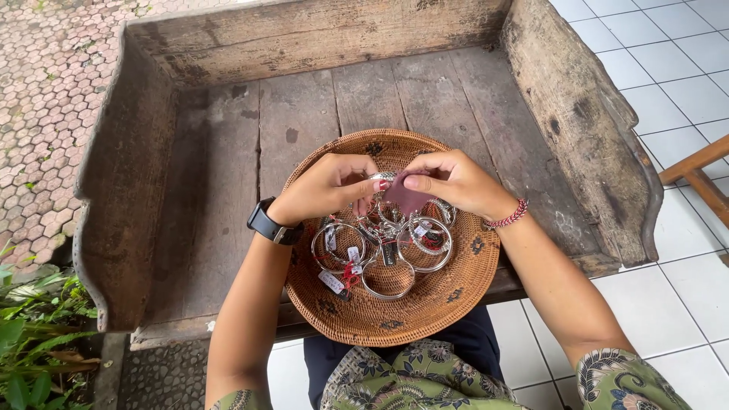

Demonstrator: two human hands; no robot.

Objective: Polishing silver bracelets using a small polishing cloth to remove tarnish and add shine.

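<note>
Both hands meet over a round woven basket that rests on a weathered wooden bench. My left hand pinches a silver bangle at its rim. My right hand presses a small mauve cloth against that bangle. Several more silver bangles with white and red tags lie in the basket under the hands. A black watch sits on my left wrist and a red beaded bracelet on my right.
The bench has high back and side walls. White floor tiles lie to the right, with a wooden chair leg at the edge. Hexagon paving and green plants are on the left.
</note>
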